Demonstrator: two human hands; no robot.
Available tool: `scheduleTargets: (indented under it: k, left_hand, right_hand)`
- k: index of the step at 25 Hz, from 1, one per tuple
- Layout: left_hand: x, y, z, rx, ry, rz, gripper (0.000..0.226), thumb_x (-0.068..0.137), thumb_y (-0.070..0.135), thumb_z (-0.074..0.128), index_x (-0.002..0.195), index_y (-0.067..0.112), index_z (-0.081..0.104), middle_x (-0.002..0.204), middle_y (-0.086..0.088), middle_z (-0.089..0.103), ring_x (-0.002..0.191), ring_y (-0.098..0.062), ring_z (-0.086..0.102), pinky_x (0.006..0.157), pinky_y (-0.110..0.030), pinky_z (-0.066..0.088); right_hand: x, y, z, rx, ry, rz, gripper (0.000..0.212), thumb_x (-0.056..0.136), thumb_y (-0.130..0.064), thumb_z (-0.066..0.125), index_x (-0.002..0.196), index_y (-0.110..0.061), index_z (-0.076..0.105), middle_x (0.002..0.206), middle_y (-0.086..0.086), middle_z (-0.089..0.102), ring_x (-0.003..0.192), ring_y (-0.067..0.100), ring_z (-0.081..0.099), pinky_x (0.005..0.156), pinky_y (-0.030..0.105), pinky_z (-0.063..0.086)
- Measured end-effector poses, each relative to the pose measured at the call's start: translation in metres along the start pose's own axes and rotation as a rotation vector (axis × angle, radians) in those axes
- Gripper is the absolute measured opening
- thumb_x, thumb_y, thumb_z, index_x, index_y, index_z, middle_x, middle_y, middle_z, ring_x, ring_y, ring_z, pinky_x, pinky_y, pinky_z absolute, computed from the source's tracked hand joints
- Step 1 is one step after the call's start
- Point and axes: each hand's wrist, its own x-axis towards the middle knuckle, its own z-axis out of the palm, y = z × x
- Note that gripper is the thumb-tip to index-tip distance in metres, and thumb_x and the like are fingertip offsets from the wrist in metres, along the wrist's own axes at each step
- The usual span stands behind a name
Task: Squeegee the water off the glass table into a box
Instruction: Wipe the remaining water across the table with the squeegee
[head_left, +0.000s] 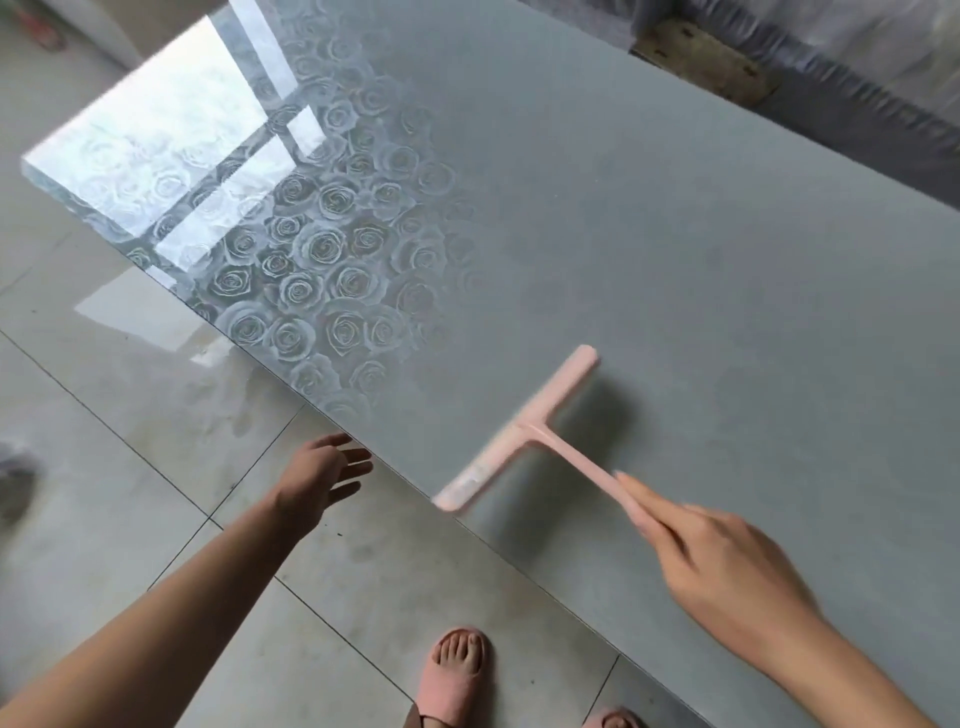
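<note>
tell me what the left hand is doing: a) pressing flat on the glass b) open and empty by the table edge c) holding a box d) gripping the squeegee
B: the left hand is spread with nothing in it by the glass table's near edge, while the right hand grips the pink squeegee.

Squeegee at the table's near edge, a hand on either side

The pink T-shaped plastic squeegee (524, 431) lies over the rose-patterned glass table (675, 234), one blade end reaching the near edge. Its handle runs back and rightward into the right hand (727, 561). The left hand (317, 478) is left of the blade, off the table, above the pale tiled floor (130, 493). A pink-slippered foot (457, 670) stands between the arms.
</note>
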Motion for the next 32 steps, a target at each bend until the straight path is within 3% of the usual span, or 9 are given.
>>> scheduleTargets:
  k: [3, 9, 13, 16, 19, 23, 26, 29, 32]
  left_hand:
    - [0.01, 0.008, -0.01, -0.142, 0.006, -0.008, 0.053, 0.086, -0.017, 0.021, 0.122, 0.011, 0.049, 0.093, -0.009, 0.064, 0.08, -0.018, 0.063, 0.073, -0.031, 0.049]
    - [0.022, 0.01, -0.026, -0.256, -0.038, -0.032, 0.055, 0.082, -0.02, 0.023, 0.117, 0.009, 0.055, 0.094, -0.009, 0.066, 0.07, -0.017, 0.069, 0.074, -0.03, 0.051]
    - [0.024, 0.014, -0.031, -0.217, -0.086, -0.046, 0.058, 0.082, -0.02, 0.021, 0.124, 0.002, 0.054, 0.102, -0.012, 0.065, 0.082, -0.019, 0.064, 0.076, -0.031, 0.05]
    - [0.024, 0.018, -0.035, -0.219, -0.103, -0.032, 0.058, 0.084, -0.02, 0.022, 0.128, 0.004, 0.052, 0.114, -0.013, 0.064, 0.085, -0.019, 0.064, 0.077, -0.031, 0.05]
    - [0.027, 0.021, -0.042, -0.225, -0.081, -0.027, 0.059, 0.085, -0.019, 0.023, 0.13, 0.005, 0.052, 0.119, -0.014, 0.062, 0.085, -0.02, 0.064, 0.078, -0.032, 0.05]
    - [0.028, 0.024, -0.048, -0.251, -0.076, -0.018, 0.06, 0.086, -0.017, 0.021, 0.132, 0.006, 0.051, 0.106, -0.013, 0.066, 0.087, -0.021, 0.065, 0.077, -0.032, 0.05]
    - [0.03, 0.028, -0.051, -0.313, -0.044, -0.036, 0.054, 0.091, -0.013, 0.019, 0.14, 0.005, 0.037, 0.105, -0.015, 0.065, 0.085, -0.022, 0.065, 0.074, -0.033, 0.052]
    - [0.033, 0.031, -0.052, -0.332, -0.058, -0.043, 0.054, 0.091, -0.012, 0.018, 0.139, 0.003, 0.037, 0.112, -0.017, 0.062, 0.084, -0.022, 0.065, 0.074, -0.033, 0.052]
    - [0.038, 0.033, -0.054, -0.336, -0.055, -0.045, 0.053, 0.091, -0.012, 0.019, 0.139, 0.003, 0.037, 0.111, -0.016, 0.062, 0.084, -0.022, 0.065, 0.073, -0.033, 0.051]
  right_hand:
    - [-0.022, 0.004, 0.005, -0.047, -0.07, 0.142, 0.044, 0.094, -0.053, 0.019, 0.132, -0.071, 0.008, 0.088, -0.011, 0.055, 0.09, 0.017, 0.059, 0.068, 0.03, 0.041]
    - [0.099, -0.119, 0.013, -0.031, -0.027, -0.084, 0.043, 0.101, -0.037, 0.027, 0.144, -0.044, 0.026, 0.111, 0.008, 0.065, 0.1, 0.035, 0.059, 0.076, 0.037, 0.044]
    - [0.077, -0.087, -0.014, -0.066, 0.035, -0.108, 0.043, 0.096, -0.048, 0.02, 0.139, -0.056, 0.018, 0.092, -0.006, 0.065, 0.088, 0.028, 0.06, 0.067, 0.037, 0.043]
    - [0.042, -0.072, -0.014, -0.141, -0.047, 0.026, 0.045, 0.095, -0.05, 0.016, 0.138, -0.061, 0.005, 0.089, -0.01, 0.059, 0.087, 0.018, 0.06, 0.064, 0.034, 0.04]
    - [0.068, -0.11, 0.004, -0.088, -0.065, 0.001, 0.045, 0.1, -0.041, 0.021, 0.144, -0.051, 0.014, 0.098, -0.001, 0.062, 0.091, 0.027, 0.06, 0.067, 0.035, 0.038]
    - [0.114, -0.156, 0.011, -0.06, 0.019, -0.102, 0.045, 0.102, -0.034, 0.025, 0.146, -0.041, 0.022, 0.1, 0.008, 0.064, 0.092, 0.035, 0.059, 0.067, 0.037, 0.038]
    - [0.091, -0.121, -0.002, -0.016, 0.071, -0.122, 0.047, 0.1, -0.035, 0.024, 0.141, -0.054, 0.012, 0.082, -0.005, 0.051, 0.083, 0.031, 0.057, 0.067, 0.038, 0.043]
    - [0.052, -0.09, -0.008, -0.012, -0.034, -0.043, 0.052, 0.098, -0.039, 0.024, 0.132, -0.07, -0.002, 0.077, -0.005, 0.04, 0.074, 0.021, 0.053, 0.067, 0.033, 0.044]
    - [0.068, -0.107, -0.001, -0.041, -0.059, -0.051, 0.054, 0.1, -0.033, 0.026, 0.14, -0.062, 0.004, 0.078, -0.004, 0.037, 0.073, 0.022, 0.045, 0.067, 0.032, 0.038]
